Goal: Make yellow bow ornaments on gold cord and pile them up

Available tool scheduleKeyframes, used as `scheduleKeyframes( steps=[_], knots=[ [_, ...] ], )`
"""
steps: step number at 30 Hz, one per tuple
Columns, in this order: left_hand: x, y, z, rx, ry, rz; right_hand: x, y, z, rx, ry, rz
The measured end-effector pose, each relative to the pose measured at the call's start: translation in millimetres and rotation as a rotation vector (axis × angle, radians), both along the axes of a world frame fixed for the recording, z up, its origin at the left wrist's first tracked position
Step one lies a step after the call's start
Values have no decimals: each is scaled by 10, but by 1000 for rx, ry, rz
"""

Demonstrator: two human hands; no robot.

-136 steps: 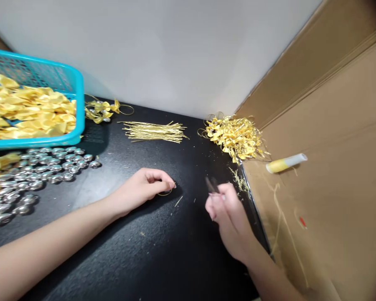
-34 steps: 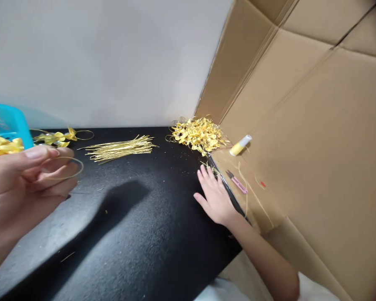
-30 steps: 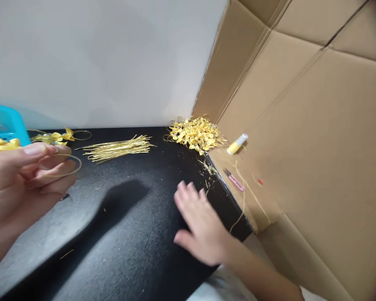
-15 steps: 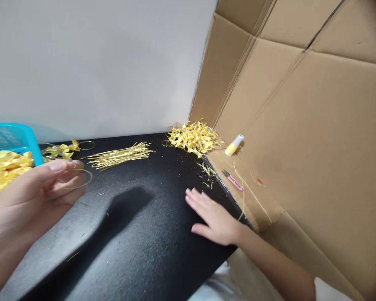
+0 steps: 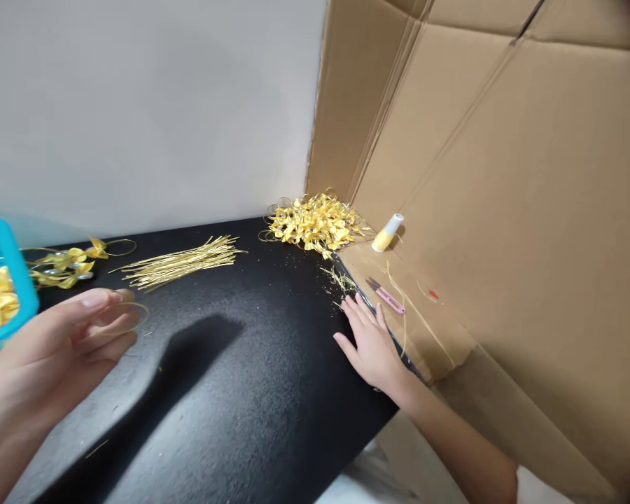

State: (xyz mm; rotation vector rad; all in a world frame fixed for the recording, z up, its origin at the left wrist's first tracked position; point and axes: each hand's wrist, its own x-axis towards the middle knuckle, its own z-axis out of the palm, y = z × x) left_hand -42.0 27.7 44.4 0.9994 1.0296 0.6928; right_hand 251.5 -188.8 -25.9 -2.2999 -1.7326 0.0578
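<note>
My left hand (image 5: pixel 57 353) is raised close to the camera at the left, fingers pinched on a thin gold wire loop (image 5: pixel 131 315). My right hand (image 5: pixel 370 343) lies flat and spread on the black table (image 5: pixel 252 378) at its right edge, holding nothing. Just beyond its fingertips small pink snips (image 5: pixel 384 295) lie on the cardboard (image 5: pixel 504 210). A bundle of gold wire strands (image 5: pixel 178 261) rests farther back on the table.
A heap of finished yellow bows (image 5: pixel 315 222) sits in the back corner, a yellow-and-white tube (image 5: pixel 387 232) beside it. A turquoise basket (image 5: pixel 3 294) of yellow ribbon pieces is at the left edge, with a few bows (image 5: pixel 66 262) behind it. Cardboard panels wall the right.
My right hand has put the snips down on the cardboard and slid back to the table's right edge. My left hand has lifted the wire loop off the table toward the camera.
</note>
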Motion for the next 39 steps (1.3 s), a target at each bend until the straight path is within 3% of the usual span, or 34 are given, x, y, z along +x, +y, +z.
scheduleKeyframes(
  steps=[2,5,7,9,10,12,14,16,17,19,21,24,30,33,37,39],
  knots=[
    [53,-79,73,-58,-98,75,109,75,74,106,-9,1],
    [137,-194,188,-20,-191,37,323,296,258,270,49,4],
    [216,-246,250,40,-228,41,345,497,405,364,167,-15],
    [313,-272,290,69,-263,47,152,667,534,414,443,62],
    [363,-279,302,96,-299,79,-28,720,582,328,690,126],
    [451,-305,311,156,-358,103,-494,760,635,-80,1332,262],
    [497,-370,306,229,-369,107,-972,756,646,-367,1858,214],
    [488,-489,291,357,-316,32,-1328,769,651,-512,2155,112],
    [465,-564,279,483,-263,-45,-1441,790,660,-462,2232,64],
    [398,-723,244,773,-127,-318,-1547,854,687,-378,2308,-31],
    [334,-863,187,1003,-108,-483,-1549,926,709,-358,2335,-121],
    [282,-997,44,1207,-42,-538,-1487,1018,717,-361,2326,-177],
    [195,-1140,-330,1741,282,-640,-1300,1171,764,-197,2233,-79],
    [132,-1212,-480,1902,404,-574,-1210,1191,793,-190,2143,-21],
    [43,-1220,-564,2068,488,-327,-1099,1183,808,-125,2047,37],
    [-100,-1160,-547,2060,490,-194,-1018,1198,824,-37,1991,68]
  ],
)
